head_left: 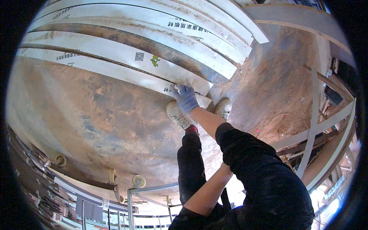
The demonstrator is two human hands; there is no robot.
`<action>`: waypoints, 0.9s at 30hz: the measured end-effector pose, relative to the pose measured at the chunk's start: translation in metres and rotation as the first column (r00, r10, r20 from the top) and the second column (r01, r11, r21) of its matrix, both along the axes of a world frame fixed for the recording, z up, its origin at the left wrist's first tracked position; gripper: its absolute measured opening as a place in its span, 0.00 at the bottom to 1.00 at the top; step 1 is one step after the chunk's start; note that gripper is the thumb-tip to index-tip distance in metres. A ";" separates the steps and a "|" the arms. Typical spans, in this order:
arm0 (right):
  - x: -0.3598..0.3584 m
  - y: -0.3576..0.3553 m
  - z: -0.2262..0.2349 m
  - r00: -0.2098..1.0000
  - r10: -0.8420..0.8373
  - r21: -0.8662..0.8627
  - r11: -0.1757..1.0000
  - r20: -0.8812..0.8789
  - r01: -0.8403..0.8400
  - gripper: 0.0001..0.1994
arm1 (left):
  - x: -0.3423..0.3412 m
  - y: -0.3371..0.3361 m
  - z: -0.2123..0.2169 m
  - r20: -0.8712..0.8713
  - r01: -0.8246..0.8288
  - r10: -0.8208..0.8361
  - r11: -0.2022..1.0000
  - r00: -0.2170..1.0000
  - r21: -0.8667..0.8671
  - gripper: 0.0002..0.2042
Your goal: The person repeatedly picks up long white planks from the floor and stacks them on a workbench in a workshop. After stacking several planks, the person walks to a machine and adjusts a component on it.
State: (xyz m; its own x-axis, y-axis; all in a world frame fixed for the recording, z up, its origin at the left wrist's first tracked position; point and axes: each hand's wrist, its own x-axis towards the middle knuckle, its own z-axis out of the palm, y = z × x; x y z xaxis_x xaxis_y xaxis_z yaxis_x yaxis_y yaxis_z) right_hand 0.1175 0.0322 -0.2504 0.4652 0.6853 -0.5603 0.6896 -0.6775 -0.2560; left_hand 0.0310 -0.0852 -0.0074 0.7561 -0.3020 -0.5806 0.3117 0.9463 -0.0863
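Observation:
My right hand (186, 99), in a grey-blue work glove, reaches down to the near end of a long white board (126, 79) on the floor. Its fingers are bent over the board's far edge, at the narrow gap beside a second white board (115, 53). The fingertips are partly hidden in that gap. My bare left forearm (209, 193) crosses low in the view. Behind my right sleeve (249, 153) the left hand is hidden. Dark print and a small green figure mark the boards' faces.
Several more dusty white boards (184, 36) lie side by side beyond. My white shoes (177, 114) stand close to the board ends. At right is a frame of pale strips (312, 126). A wheeled rack (111, 189) loaded with stacked pieces stands at lower left. The floor (96, 107) is dusty brown.

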 end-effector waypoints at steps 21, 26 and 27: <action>0.068 0.026 0.008 0.961 -0.144 0.198 0.975 0.235 0.097 0.36 | 0.028 -0.007 -0.012 -0.028 0.008 -0.017 0.959 0.999 -0.283 0.21; 0.018 0.037 0.016 0.985 -0.094 0.144 0.983 -0.143 0.115 0.36 | 0.038 0.005 -0.009 -0.303 -0.045 -0.130 0.860 0.944 -0.509 0.23; 0.009 0.040 0.016 0.983 -0.121 0.159 0.977 -0.140 0.143 0.36 | 0.040 0.006 -0.007 -0.346 -0.058 -0.156 0.843 0.925 -0.535 0.23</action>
